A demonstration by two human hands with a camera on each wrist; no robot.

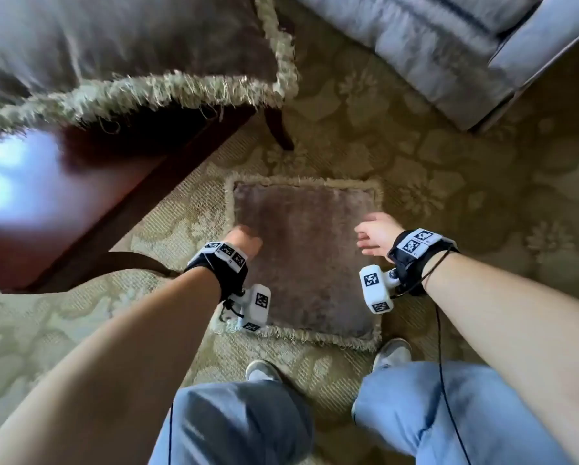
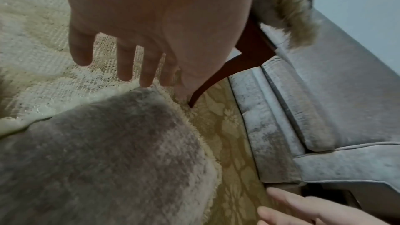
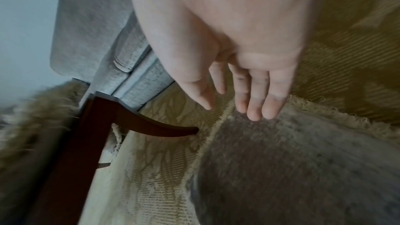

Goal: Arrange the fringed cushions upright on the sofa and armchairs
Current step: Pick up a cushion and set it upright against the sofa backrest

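Observation:
A brown fringed cushion lies flat on the patterned carpet in front of my feet. Both hands hover just above it, holding nothing. My left hand is over its left part, fingers straight and spread. My right hand is over its right part, fingers straight and pointing down at the cushion. A second fringed cushion lies on the dark wooden table at the upper left, its fringe hanging over the edge.
A grey upholstered armchair or sofa stands at the upper right. The table's curved wooden leg reaches the carpet just beyond the floor cushion. My two shoes stand right behind the cushion.

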